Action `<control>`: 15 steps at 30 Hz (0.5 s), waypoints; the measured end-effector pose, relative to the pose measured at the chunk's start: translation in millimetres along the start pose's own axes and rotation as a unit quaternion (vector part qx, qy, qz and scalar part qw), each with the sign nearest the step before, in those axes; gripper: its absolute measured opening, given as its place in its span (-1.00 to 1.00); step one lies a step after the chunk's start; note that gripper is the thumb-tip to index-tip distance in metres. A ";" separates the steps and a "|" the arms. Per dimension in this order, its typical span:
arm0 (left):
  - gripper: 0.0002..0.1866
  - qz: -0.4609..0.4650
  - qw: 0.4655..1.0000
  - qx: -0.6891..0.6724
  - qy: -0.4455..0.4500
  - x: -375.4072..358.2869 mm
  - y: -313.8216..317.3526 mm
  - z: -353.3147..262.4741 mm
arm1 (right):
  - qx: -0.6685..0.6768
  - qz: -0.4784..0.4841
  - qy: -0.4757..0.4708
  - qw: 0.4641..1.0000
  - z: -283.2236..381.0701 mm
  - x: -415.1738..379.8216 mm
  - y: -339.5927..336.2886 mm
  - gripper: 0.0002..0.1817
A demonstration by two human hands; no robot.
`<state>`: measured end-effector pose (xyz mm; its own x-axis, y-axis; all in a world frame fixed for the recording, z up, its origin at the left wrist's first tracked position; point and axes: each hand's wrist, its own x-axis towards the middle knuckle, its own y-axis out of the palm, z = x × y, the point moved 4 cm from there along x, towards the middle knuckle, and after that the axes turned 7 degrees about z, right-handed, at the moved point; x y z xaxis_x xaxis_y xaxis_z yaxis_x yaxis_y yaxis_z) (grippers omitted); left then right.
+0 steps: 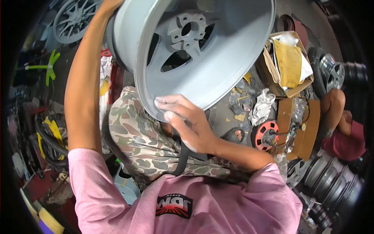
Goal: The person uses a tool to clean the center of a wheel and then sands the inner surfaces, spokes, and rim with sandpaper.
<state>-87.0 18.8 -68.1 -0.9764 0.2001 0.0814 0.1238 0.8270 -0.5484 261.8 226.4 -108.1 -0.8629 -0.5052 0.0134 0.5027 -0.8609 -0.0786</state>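
Observation:
A grey car wheel rim [222, 70] stands tilted in front of me against my camouflage-covered leg [132, 121], its hub and spokes seen through the open barrel. Up at the top edge of the view, my left hand [112, 4] is at the rim's far left side; its fingers are out of sight. My right hand [189, 124] has dusty, bent fingers pressed together against the rim's near lip, the thumb just below them. Whatever lies under those fingertips, if anything, is too hidden to name.
A cardboard box with papers [288, 64] and an opened carton [306, 128] stand at right, near a red-and-black reel [266, 135] and crumpled white paper [263, 107]. Scraps litter the floor. Other rims [74, 23] lie around; another person's knee [333, 105] shows at far right.

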 end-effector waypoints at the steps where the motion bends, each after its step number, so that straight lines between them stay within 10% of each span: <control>1: -0.43 -0.002 1.000 0.013 -0.004 -0.9 -1.0 -1.6 | -0.010 0.005 -0.039 0.999 -14.3 -4.8 3.1 -0.71; 4: -0.41 -0.010 0.997 0.080 -0.006 -7.0 -4.6 -8.5 | -0.165 0.102 -0.003 0.981 -133.0 -25.7 -38.7 -0.64; 9: -0.40 -0.028 0.999 0.033 0.026 -17.6 -4.8 -4.1 | -0.761 0.077 0.014 0.644 -191.2 27.8 -270.5 -0.40; 12: -0.42 -0.090 0.991 -0.028 0.092 -40.6 -4.7 19.7 | -0.743 0.004 0.075 0.665 -228.9 29.9 -249.8 -0.38; 13: -0.32 -0.087 0.995 -0.014 0.055 -59.3 -8.3 32.7 | -0.551 -0.039 0.019 0.833 -266.5 14.0 -210.3 -0.43; 15: -0.30 -0.106 0.994 -0.014 0.000 -108.8 -6.2 82.5 | -0.360 -0.047 0.004 0.932 -271.5 3.6 -63.1 -0.52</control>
<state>3.8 -51.5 -142.2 -0.9810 0.0201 0.1930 -0.0796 0.8653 -0.4949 213.1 295.5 -373.8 -0.9030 -0.4271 0.0457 0.2639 -0.6355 -0.7256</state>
